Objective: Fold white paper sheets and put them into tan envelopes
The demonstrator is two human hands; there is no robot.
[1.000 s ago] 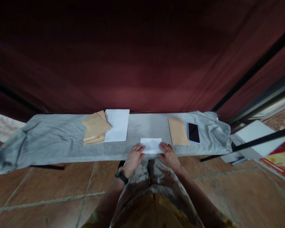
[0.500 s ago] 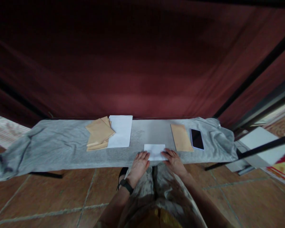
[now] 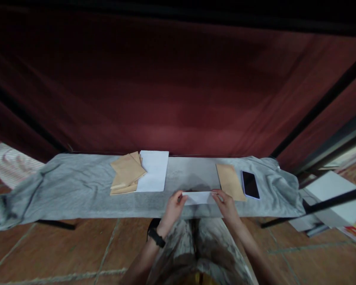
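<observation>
A folded sheet of white paper is held up by its two ends, a little above the grey cloth. My left hand pinches its left end between thumb and fingers. At the other end, my right hand grips the paper in the same way. Just beyond my right hand lies a flat brown envelope. Left of my hands rests a stack of white paper, partly covered by a loose pile of brown envelopes.
A phone with a dark screen lies right of the single envelope. The cloth covers a long narrow bench against a dark red panel. Black metal bars run along the right side, near white boards. Below is a tiled floor.
Both hands lay flat with the folded paper on the cloth; now they have lifted it and tilted it upright, pinching its ends. The camera view has shifted slightly.
</observation>
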